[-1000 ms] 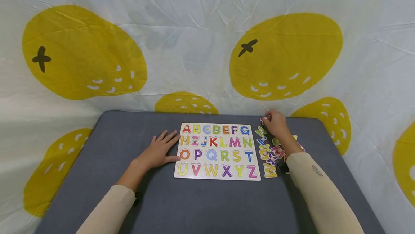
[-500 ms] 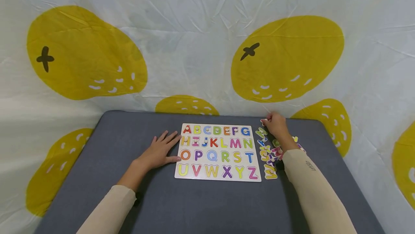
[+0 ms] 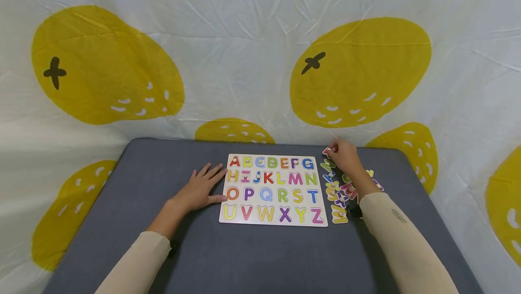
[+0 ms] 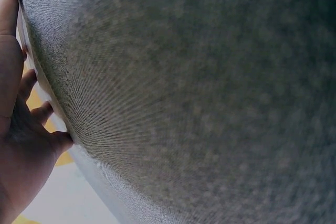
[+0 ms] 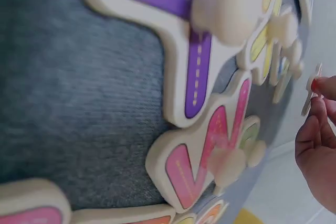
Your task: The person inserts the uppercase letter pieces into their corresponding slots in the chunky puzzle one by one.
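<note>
Between fingertips of the right hand (image 3: 345, 155) sits 1 letter piece (image 3: 327, 151).

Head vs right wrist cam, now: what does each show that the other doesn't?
Only head: the left hand, fingers spread at the left edge of the alphabet puzzle board; that board itself; the beige sleeves.

Only right wrist: the thick side edges of the loose letter pieces, with their rounded knobs seen from the side, close up.

Both: the right hand pinching a letter piece, other pieces lying loose, the gray tabletop.
</note>
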Available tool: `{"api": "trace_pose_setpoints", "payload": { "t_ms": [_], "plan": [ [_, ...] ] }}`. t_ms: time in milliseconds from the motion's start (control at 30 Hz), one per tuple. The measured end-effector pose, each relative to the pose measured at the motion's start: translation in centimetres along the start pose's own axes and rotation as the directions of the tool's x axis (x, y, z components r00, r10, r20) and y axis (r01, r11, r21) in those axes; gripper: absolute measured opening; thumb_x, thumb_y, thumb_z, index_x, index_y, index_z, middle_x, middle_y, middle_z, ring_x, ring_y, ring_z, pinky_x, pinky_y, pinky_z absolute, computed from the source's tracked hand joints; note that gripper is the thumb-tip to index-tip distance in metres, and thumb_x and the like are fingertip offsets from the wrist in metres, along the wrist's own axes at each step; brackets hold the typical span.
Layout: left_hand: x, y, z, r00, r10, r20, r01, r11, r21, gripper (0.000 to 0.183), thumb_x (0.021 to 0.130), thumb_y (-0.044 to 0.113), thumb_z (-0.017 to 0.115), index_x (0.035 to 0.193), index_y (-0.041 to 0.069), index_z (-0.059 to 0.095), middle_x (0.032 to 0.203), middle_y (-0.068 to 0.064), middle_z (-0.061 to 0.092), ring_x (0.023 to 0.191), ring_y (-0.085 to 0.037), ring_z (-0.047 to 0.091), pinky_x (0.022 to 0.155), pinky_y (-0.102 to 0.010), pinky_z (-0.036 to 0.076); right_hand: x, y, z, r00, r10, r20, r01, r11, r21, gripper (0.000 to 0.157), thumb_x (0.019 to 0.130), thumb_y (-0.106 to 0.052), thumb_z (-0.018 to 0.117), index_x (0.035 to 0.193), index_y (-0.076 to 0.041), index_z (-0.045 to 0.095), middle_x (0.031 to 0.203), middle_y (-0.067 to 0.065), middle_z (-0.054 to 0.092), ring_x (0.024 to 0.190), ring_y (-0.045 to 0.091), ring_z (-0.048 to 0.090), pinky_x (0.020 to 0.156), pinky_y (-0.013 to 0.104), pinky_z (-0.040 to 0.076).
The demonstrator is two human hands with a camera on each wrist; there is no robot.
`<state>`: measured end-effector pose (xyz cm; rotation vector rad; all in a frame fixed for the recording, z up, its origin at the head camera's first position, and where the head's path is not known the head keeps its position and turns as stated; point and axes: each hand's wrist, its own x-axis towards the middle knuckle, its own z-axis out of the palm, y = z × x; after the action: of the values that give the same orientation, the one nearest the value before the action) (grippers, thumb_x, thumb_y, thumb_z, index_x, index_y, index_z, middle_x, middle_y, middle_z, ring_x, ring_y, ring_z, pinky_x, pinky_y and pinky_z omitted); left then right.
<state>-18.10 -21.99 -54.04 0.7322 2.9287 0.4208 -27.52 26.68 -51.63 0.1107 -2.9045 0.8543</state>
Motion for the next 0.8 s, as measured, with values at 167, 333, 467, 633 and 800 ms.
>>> {"api": "trace_pose_setpoints", "payload": {
  "t_ms": [167, 333, 467, 633, 800],
  "plan": [
    [0.1, -0.2, 0.1, 1.000, 0.006, 0.000, -0.006, 1.000, 0.011, 0.094, 0.090, 0.064, 0.069, 0.165, 0.023, 0.029, 0.172, -0.007, 0.025, 0.158, -0.045, 0.017, 0.117, -0.078, 0.018, -1.1, -1.7, 0.5, 0.994, -0.105, 0.038, 0.104, 0.994, 0.040, 0.018, 0.100, -0.015, 0.066, 0.110, 0.000, 0.065, 0.100, 0.016, 0.065, 0.089, 0.029, 0.058, 0.080, 0.042, 0.050],
    [0.1, -0.4, 0.3, 1.000, 0.009, 0.001, -0.009, 1.000, 0.011, 0.094, 0.090, 0.064, 0.068, 0.165, 0.024, 0.028, 0.172, -0.007, 0.025, 0.158, -0.046, 0.017, 0.117, -0.077, 0.017, -1.9, -3.6, 1.7, 0.979, -0.174, 0.104, 0.167, 0.984, 0.068, 0.015, 0.100, -0.016, 0.068, 0.109, -0.004, 0.069, 0.097, 0.010, 0.067, 0.086, 0.023, 0.060, 0.077, 0.038, 0.051],
    [0.1, -0.5, 0.3, 1.000, 0.012, -0.003, -0.012, 1.000, 0.011, 0.094, 0.091, 0.064, 0.068, 0.165, 0.023, 0.028, 0.172, -0.008, 0.025, 0.158, -0.046, 0.017, 0.117, -0.077, 0.018, -2.5, -5.4, 2.6, 0.967, -0.217, 0.134, 0.204, 0.973, 0.107, 0.012, 0.099, -0.015, 0.070, 0.107, -0.006, 0.071, 0.095, 0.006, 0.068, 0.084, 0.019, 0.060, 0.076, 0.035, 0.052],
    [0.1, -0.5, 0.3, 1.000, 0.017, -0.011, -0.017, 1.000, 0.013, 0.094, 0.091, 0.064, 0.068, 0.165, 0.023, 0.028, 0.172, -0.008, 0.025, 0.158, -0.046, 0.017, 0.117, -0.077, 0.018, -3.0, -7.4, 3.9, 0.951, -0.276, 0.141, 0.260, 0.958, 0.122, 0.009, 0.095, -0.011, 0.073, 0.103, -0.007, 0.072, 0.091, 0.004, 0.067, 0.081, 0.017, 0.058, 0.074, 0.031, 0.051],
    [0.1, -0.5, 0.3, 1.000, 0.017, -0.008, -0.017, 1.000, 0.016, 0.094, 0.091, 0.063, 0.069, 0.165, 0.023, 0.028, 0.172, -0.008, 0.025, 0.158, -0.046, 0.017, 0.117, -0.077, 0.018, -3.3, -9.3, 5.2, 0.941, -0.290, 0.174, 0.266, 0.952, 0.153, 0.009, 0.094, -0.012, 0.075, 0.101, -0.008, 0.072, 0.089, 0.002, 0.065, 0.079, 0.014, 0.057, 0.071, 0.026, 0.050]
  ]
}}
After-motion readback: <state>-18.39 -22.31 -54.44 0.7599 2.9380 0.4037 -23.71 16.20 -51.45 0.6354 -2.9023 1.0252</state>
